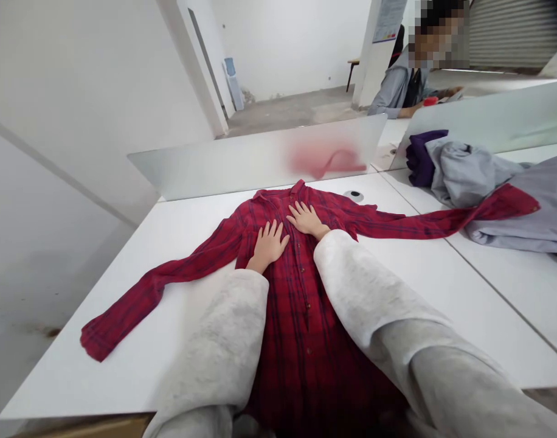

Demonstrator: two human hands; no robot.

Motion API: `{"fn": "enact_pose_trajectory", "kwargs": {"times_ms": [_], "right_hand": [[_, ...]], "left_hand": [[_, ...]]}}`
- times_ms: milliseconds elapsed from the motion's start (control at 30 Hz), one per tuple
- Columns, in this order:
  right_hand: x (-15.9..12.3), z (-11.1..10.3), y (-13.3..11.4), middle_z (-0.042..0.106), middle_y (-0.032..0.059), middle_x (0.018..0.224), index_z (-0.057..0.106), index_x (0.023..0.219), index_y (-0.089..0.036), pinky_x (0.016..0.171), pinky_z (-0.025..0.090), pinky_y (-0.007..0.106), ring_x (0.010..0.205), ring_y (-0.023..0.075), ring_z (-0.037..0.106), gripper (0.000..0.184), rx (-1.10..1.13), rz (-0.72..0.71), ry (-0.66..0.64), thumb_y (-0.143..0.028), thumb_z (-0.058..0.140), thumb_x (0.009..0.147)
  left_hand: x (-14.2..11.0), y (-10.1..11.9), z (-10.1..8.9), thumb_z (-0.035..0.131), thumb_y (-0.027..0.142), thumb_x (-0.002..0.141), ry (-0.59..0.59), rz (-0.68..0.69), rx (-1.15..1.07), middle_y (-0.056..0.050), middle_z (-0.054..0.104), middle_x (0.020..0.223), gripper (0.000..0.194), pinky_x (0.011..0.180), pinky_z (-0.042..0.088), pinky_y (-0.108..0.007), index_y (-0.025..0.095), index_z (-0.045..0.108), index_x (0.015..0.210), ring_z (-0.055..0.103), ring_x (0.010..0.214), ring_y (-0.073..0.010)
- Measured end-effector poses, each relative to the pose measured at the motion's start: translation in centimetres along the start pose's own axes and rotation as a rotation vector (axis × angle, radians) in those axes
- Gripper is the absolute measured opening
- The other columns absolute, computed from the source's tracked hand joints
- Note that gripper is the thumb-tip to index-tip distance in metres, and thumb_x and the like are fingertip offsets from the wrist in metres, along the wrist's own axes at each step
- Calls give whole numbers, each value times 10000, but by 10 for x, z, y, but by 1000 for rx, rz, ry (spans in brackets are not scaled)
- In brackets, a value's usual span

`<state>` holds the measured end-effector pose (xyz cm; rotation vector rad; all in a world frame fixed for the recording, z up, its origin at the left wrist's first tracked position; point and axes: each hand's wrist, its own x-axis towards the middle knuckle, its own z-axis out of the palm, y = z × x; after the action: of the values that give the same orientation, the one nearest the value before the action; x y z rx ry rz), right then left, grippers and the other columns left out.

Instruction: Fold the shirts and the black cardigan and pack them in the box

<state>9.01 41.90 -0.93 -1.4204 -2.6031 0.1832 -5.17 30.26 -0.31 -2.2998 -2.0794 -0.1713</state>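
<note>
A red and dark-blue plaid shirt (297,304) lies front side up on the white table (123,261), its collar toward the divider and both sleeves stretched out to the sides. My left hand (269,243) rests flat on the left chest of the shirt, fingers spread. Just right of the button line, my right hand (307,219) presses flat below the collar, fingers apart. Neither hand grips the cloth. The shirt's lower end runs down past the near table edge, in shadow between my forearms.
A frosted divider (242,155) stands along the far edge, with a blurred red shape behind it. Grey clothes (470,173) and a dark purple garment (422,157) lie at right, under the right cuff. A person (397,85) sits beyond. A cable hole (354,195) is near the shirt's shoulder.
</note>
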Motion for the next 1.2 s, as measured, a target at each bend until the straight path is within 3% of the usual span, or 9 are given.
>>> {"fn": "enact_pose_trajectory", "kwargs": {"times_ms": [167, 367, 500, 600, 733, 867, 1033, 1200], "right_hand": [[15, -2, 6, 221, 138, 1549, 286, 1486, -146, 1127, 166, 541, 1423, 316, 186, 609, 2, 22, -16, -479, 235, 979], [14, 1, 9, 273, 144, 1531, 342, 1462, -153, 1123, 177, 541, 1419, 312, 202, 574, 10, 6, 32, -457, 276, 980], [28, -16, 14, 438, 145, 1438, 380, 1439, -167, 1070, 331, 462, 1325, 286, 403, 497, 13, 24, 28, -344, 319, 978], [52, -38, 22, 502, 177, 1369, 410, 1412, -120, 1011, 400, 370, 1207, 254, 528, 480, -3, 52, 63, -149, 288, 948], [81, -54, 31, 404, 159, 1450, 496, 1351, -147, 974, 419, 349, 1166, 261, 551, 518, -40, 18, 50, -29, 369, 863], [90, -50, 38, 539, 143, 1300, 607, 1230, -180, 874, 460, 332, 1012, 247, 616, 413, -46, -22, 16, -83, 476, 851], [94, -53, 40, 583, 134, 1142, 634, 1117, -143, 890, 428, 307, 1031, 220, 575, 291, 8, -13, 154, -189, 416, 929], [104, -61, 29, 576, 116, 1139, 604, 1123, -140, 908, 410, 286, 1050, 196, 549, 316, 63, -14, 264, -188, 340, 954]], "left_hand": [[12, -1, 0, 270, 463, 960, 29, -14, -28, -134, 313, 1522, 595, 1146, 187, -480, 127, 358, 1443, 246, 1410, -309], [9, 3, -6, 330, 408, 960, 88, -42, -136, -152, 393, 1475, 520, 1141, 205, -456, 108, 456, 1366, 299, 1381, -295], [3, 11, -18, 324, 361, 971, 72, 27, -240, -131, 540, 1326, 404, 1081, 316, -356, 140, 603, 1160, 452, 1262, -226], [-1, 20, -25, 296, 388, 975, -26, 107, -320, -106, 667, 1059, 428, 945, 428, -323, 163, 660, 966, 608, 1025, -202], [-5, 33, -27, 366, 412, 947, -175, 159, -423, -92, 710, 862, 416, 831, 465, -318, 159, 680, 845, 662, 849, -212], [-3, 37, -27, 373, 387, 938, -311, 148, -535, -58, 694, 657, 436, 778, 467, -275, 146, 681, 746, 654, 703, -174], [1, 31, -32, 431, 405, 903, -515, 169, -636, -45, 631, 527, 513, 693, 445, -256, 154, 588, 485, 546, 519, -123], [-1, 21, -45, 496, 374, 876, -748, 247, -772, -4, 626, 528, 378, 509, 364, -227, 132, 653, 632, 416, 423, -72]]}}
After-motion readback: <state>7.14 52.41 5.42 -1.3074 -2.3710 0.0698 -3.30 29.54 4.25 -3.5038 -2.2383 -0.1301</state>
